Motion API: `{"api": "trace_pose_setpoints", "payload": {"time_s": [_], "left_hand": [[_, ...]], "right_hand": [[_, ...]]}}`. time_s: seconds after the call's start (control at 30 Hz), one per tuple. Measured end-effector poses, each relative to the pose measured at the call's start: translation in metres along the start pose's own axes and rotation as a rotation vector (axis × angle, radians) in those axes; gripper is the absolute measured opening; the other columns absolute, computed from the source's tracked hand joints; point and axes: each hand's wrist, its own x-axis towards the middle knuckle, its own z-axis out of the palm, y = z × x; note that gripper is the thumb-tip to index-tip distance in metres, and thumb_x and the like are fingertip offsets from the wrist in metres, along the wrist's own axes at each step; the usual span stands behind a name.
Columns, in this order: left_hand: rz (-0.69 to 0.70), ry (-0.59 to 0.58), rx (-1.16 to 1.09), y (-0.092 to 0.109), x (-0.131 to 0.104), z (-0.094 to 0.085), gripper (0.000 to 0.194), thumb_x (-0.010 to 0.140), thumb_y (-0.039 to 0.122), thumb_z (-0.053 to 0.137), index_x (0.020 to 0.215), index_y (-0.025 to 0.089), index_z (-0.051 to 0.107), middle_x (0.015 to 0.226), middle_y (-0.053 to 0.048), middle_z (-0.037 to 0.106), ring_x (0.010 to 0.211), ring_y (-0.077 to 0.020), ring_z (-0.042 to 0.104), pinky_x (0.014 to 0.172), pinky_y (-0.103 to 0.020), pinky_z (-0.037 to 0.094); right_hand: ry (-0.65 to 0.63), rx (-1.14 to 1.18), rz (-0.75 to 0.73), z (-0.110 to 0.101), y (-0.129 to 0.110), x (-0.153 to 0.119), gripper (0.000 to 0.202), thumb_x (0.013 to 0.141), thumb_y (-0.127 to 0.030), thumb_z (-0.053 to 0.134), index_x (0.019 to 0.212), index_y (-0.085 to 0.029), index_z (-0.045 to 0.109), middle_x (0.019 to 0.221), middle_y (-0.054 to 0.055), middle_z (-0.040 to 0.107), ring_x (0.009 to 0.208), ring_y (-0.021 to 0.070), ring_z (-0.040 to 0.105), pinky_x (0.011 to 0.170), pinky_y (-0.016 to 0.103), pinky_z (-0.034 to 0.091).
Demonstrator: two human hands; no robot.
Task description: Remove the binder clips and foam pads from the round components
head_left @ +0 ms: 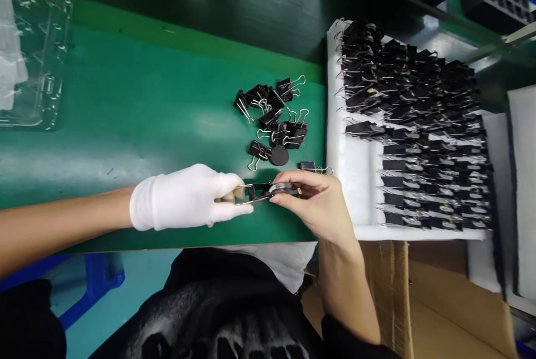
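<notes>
Clock bearings taken from the held clip.

Item: binder clip [252,192], black, wire handles, held over the near part of a green table [138,108], between both hands.
Item: dark flat piece [285,187], at three, meeting the clip's mouth.
Item: loose binder clips [272,113], heaped, twelve to one.
Item: round black disc [279,155], at one, beside the heap's nearest clip.
Item: single clip [307,166], at two, between right hand and tray wall.
Item: white foam tray [358,166], two to three, bearing rows of clips.
Item: clear plastic tray [45,85], at ten.
Item: cardboard box [456,314], at four.

Left hand [192,197]: white-gloved, forearm from nine, pinching the wire handles.
Right hand [320,197]: bare, forearm from five, wrist bent, thumb and fingers pinching the dark piece.
</notes>
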Motion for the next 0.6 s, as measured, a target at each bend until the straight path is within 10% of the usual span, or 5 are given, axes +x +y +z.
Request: {"api": "trace_pose_setpoints", "payload": {"time_s": [0.6], "left_hand": [[0.102, 0.066, 0.156, -0.004, -0.003, 0.008, 0.033, 0.097, 0.054, 0.057, 0.085, 0.024, 0.065, 0.059, 0.005, 0.064, 0.043, -0.0105, 0.048, 0.048, -0.026, 0.033]], "right_hand": [[0.006, 0.027, -0.037, 0.004, 0.004, -0.009, 0.022, 0.062, -0.026, 0.097, 0.08, -0.026, 0.085, 0.085, 0.002, 0.082, 0.076, 0.0222, 0.078, 0.07, 0.033, 0.067]]}}
